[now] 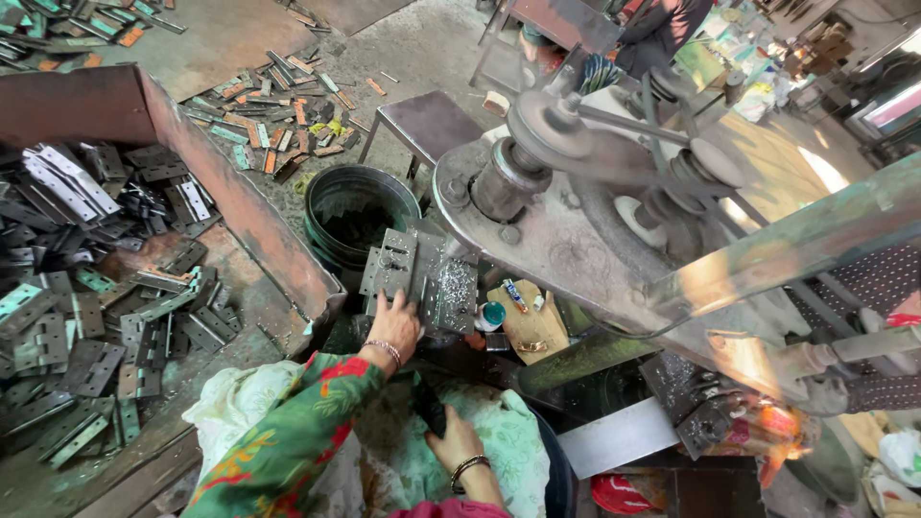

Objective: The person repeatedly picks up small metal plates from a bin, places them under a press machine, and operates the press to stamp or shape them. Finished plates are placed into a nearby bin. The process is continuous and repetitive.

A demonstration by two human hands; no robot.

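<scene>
My left hand flat on grey hinge plate at press bed, fingers spread, no grip; plate lies just ahead, long axis pointing away. My right hand in lap, closed around dark piece

Rusty reddish metal tray — heaped with flat grey steel hinges. Grey concrete floor — scattered hinge pieces, round dark green bucket, small dark metal stool.
</scene>
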